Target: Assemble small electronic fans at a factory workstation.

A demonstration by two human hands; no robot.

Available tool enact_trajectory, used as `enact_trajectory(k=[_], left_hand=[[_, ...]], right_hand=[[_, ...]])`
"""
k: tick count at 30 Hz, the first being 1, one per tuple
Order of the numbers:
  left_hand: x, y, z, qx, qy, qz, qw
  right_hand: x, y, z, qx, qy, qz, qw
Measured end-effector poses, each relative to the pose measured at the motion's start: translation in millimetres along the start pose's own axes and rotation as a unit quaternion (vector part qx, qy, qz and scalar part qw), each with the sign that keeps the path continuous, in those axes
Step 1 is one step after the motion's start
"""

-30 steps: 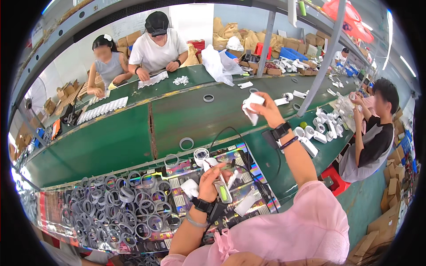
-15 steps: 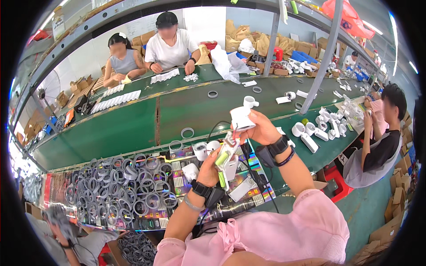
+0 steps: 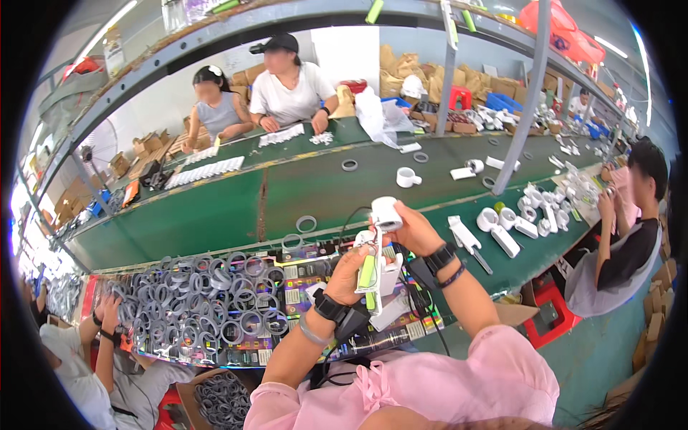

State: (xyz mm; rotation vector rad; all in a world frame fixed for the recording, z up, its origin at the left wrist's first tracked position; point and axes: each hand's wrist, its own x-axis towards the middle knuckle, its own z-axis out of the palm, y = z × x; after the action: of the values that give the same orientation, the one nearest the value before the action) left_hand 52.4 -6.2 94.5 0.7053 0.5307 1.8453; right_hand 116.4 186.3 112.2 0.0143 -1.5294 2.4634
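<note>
In front of my chest, my left hand (image 3: 350,274) is closed round an open white plastic handle (image 3: 377,290) with a green battery (image 3: 368,272) showing in it. My right hand (image 3: 414,231) grips a white round housing (image 3: 387,213) at the handle's upper end. The two parts look touching or very close; the joint is partly covered by my fingers. Under my hands, a white flat cover (image 3: 391,313) and black cables (image 3: 419,297) lie on the shiny printed sheet (image 3: 295,295).
Many grey rings (image 3: 208,304) cover the left of the bench. Beyond runs a green conveyor belt (image 3: 308,190) bearing a white cup-shaped part (image 3: 408,177). White housings (image 3: 505,240) cluster at right, near an upright metal post (image 3: 528,100). Co-workers sit across, right and lower left.
My right hand has brought the white round housing down to the handle, now more upright. The view has shifted slightly. At lower left, a co-worker's hands have come to the rings.
</note>
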Motion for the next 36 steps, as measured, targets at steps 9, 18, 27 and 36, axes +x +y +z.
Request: enact_trajectory(k=[9, 18, 27, 36], left_hand=[[-17.2, 70.0, 44.1, 0.127, 0.076, 0.054, 0.987], [-36.0, 209.0, 122.4, 0.242, 0.161, 0.267, 0.919], [-32.0, 395.7, 155.9, 0.354, 0.233, 0.440, 0.792], [4.3, 579.6, 178.0, 0.774, 0.534, 0.322, 0.106]], right_hand=[[-28.2, 56.1, -65.7, 0.098, -0.007, 0.075, 0.992], [-40.6, 63.3, -72.9, 0.050, 0.065, 0.089, 0.993], [-36.1, 67.8, -72.7, 0.023, 0.115, 0.102, 0.988], [-36.3, 71.8, -87.4, 0.065, 0.123, 0.140, 0.980]])
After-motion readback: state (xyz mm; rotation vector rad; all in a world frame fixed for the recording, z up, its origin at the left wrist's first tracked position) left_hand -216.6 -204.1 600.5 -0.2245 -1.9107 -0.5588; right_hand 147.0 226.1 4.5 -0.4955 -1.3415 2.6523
